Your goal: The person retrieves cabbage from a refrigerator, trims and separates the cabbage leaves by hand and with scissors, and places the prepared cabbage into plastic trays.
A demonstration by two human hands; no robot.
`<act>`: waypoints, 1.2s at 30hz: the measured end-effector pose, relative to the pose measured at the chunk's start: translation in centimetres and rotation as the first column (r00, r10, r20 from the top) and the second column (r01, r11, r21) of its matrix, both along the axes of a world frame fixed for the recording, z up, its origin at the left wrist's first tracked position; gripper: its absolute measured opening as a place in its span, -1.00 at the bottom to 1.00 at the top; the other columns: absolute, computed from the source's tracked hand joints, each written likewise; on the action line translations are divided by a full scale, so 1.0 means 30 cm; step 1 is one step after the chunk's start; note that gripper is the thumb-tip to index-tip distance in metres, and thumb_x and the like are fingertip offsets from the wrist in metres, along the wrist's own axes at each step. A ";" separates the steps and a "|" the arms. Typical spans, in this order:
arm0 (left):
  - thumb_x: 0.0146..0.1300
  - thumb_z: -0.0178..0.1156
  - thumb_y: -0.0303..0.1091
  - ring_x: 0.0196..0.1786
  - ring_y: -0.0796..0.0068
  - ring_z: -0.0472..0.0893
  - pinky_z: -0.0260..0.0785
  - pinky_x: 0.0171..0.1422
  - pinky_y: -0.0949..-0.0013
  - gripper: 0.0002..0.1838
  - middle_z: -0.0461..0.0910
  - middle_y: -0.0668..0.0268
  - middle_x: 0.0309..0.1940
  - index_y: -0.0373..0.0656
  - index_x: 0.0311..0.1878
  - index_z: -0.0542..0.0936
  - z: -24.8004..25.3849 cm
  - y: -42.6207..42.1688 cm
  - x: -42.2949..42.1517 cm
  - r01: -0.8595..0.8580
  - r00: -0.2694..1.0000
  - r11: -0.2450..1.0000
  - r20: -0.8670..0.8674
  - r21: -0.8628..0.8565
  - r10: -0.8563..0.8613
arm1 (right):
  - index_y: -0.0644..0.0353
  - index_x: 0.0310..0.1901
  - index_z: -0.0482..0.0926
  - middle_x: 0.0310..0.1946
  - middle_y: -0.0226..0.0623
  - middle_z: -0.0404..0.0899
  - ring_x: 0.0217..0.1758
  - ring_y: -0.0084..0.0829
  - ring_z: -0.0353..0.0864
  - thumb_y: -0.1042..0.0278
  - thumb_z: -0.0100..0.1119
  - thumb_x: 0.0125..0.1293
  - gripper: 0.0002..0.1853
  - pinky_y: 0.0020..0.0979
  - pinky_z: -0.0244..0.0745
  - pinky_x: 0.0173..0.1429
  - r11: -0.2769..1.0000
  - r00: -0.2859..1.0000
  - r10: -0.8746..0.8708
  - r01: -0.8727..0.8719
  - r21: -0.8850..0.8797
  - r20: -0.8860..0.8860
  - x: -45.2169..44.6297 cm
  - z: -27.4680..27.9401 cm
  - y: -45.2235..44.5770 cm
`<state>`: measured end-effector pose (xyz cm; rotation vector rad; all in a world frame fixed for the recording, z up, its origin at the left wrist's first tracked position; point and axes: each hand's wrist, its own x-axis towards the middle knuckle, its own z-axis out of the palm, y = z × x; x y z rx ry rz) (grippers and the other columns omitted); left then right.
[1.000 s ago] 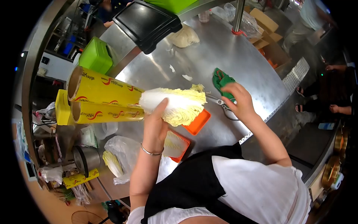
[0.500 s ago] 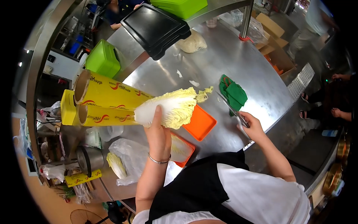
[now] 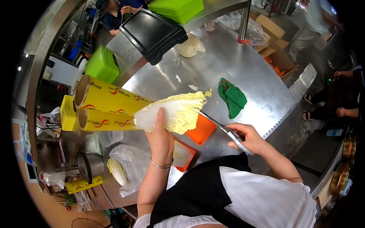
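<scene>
My left hand (image 3: 159,133) holds a pale napa cabbage piece (image 3: 175,110), thumb on its white stem and the yellow leafy end pointing right. My right hand (image 3: 247,137) is closed on the handles of metal scissors (image 3: 226,130), whose tips are at the leaf's right edge. Beneath the leaf, an orange tray (image 3: 201,131) lies on the steel table. A second orange tray (image 3: 185,161) with cabbage in it is beside my left wrist. The green cloth (image 3: 232,99) lies beyond the scissors.
Two yellow film rolls (image 3: 110,95) extend left of the cabbage. A black lidded box (image 3: 152,34) and green boxes (image 3: 102,64) stand farther back. Another cabbage (image 3: 117,171) lies by a plastic bag (image 3: 131,163). Other people are at the back and right.
My right hand has picked up the scissors from beside the green cloth and brought their tips to the leaf. The leaf has shifted slightly left in my left hand.
</scene>
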<state>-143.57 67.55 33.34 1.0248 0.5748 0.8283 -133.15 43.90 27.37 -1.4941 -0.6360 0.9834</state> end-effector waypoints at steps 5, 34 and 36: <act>0.28 0.17 -0.50 0.06 0.43 0.49 0.34 0.21 0.35 -0.64 0.49 0.27 0.00 -0.26 0.12 0.37 -0.013 0.031 -0.010 0.075 0.996 0.997 -0.044 0.013 -0.075 | 0.22 0.12 0.47 -0.46 -0.58 0.37 -0.41 -0.74 0.31 0.35 0.38 0.11 -0.48 -0.66 0.26 -0.33 0.984 0.940 0.161 -0.178 -0.030 -0.302 0.048 0.019 -0.024; 0.22 0.24 -0.48 0.03 0.45 0.54 0.40 0.14 0.37 -0.62 0.52 0.29 -0.04 -0.21 0.10 0.41 -0.003 0.112 0.123 0.424 0.886 0.904 -0.186 -0.043 -0.425 | 0.18 0.05 0.57 -0.66 -0.66 0.34 -0.71 -0.80 0.15 0.37 0.31 0.20 -0.64 -0.66 0.04 -0.61 0.973 0.928 0.200 -0.225 -0.044 -0.316 0.139 0.067 -0.101; 0.23 0.23 -0.48 0.03 0.44 0.54 0.40 0.14 0.36 -0.63 0.52 0.29 -0.04 -0.21 0.10 0.41 0.000 0.107 0.137 0.443 0.881 0.896 -0.170 -0.034 -0.442 | 0.18 0.08 0.55 -0.60 -0.65 0.37 -0.65 -0.80 0.18 0.36 0.30 0.21 -0.61 -0.67 0.09 -0.56 0.980 0.944 0.190 -0.200 -0.008 -0.270 0.139 0.046 -0.108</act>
